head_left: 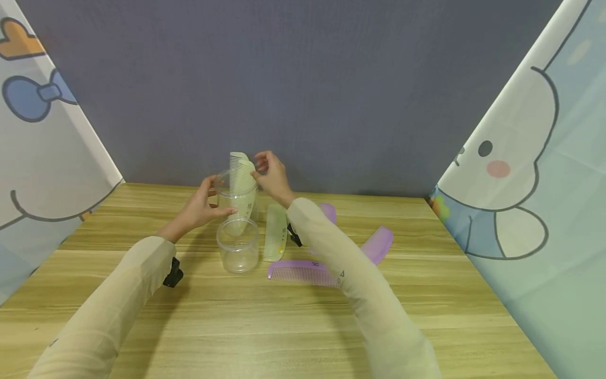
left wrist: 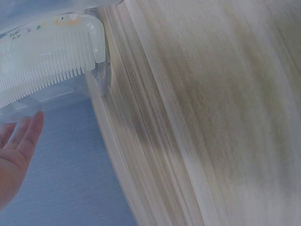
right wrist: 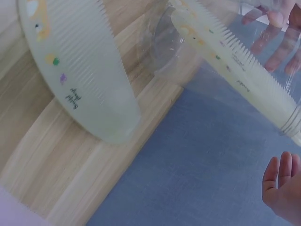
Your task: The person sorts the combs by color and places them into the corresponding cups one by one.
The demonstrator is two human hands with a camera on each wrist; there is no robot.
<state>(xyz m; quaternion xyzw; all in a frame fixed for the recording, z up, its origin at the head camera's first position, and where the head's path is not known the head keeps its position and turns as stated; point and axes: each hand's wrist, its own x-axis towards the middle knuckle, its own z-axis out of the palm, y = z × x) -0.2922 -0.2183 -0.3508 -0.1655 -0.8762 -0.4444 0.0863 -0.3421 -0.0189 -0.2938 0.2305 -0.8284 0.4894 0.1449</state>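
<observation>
My left hand [head_left: 201, 205] grips a clear plastic cup [head_left: 221, 192] from its left side, thumb across the front. Two pale green combs [head_left: 242, 181] stand upright in that cup, their tops above its rim. The right hand [head_left: 272, 176] pinches the top of the right-hand comb between thumb and forefinger, other fingers raised. Those raised fingers [right wrist: 284, 172] show loosely curled in the right wrist view; the pinch itself lies outside it. In the left wrist view, straight fingers [left wrist: 30, 136] lie by the cup wall, with the comb teeth [left wrist: 51, 61] showing through.
A second clear cup [head_left: 239, 258] stands in front of the held one. Another pale green comb [head_left: 274, 231] lies to its right. Several purple combs [head_left: 303, 272] lie farther right, partly under the right sleeve. A dark panel [head_left: 303, 95] rises behind the wooden table [head_left: 227, 326].
</observation>
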